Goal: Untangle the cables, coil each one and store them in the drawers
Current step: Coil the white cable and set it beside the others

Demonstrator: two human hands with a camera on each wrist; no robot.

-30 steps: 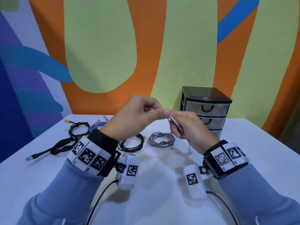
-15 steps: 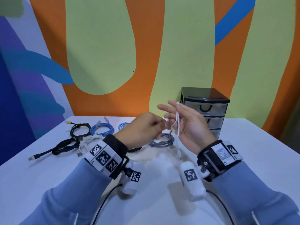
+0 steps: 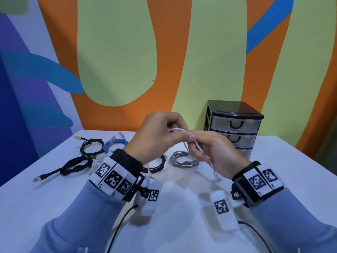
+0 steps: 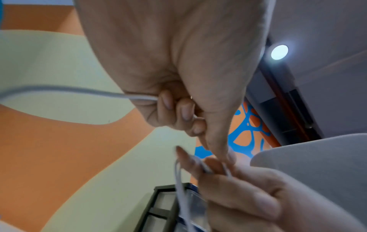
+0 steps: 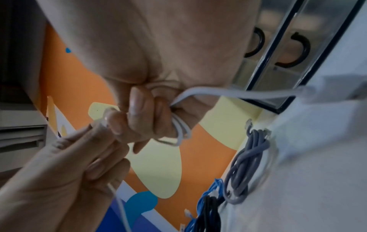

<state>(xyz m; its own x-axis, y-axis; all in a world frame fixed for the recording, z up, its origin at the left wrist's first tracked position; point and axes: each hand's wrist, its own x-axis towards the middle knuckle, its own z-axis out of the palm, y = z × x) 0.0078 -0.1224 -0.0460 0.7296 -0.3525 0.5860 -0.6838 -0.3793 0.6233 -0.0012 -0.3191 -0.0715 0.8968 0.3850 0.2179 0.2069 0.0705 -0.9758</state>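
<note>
The drawer unit (image 3: 235, 125) stands right of centre, shut. At frame centre the right hand (image 3: 215, 156) curls round the white cable (image 3: 197, 147) loops; the left hand (image 3: 156, 136) pinches the strand, feeding rightward; the tail hangs lower right

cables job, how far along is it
Done: the grey braided cable and blue cable lie coiled on the white table. In hand: left hand and right hand are winding the thin white cable. Left: the black three-drawer unit is closed, so nothing visibly stored yet.
</note>
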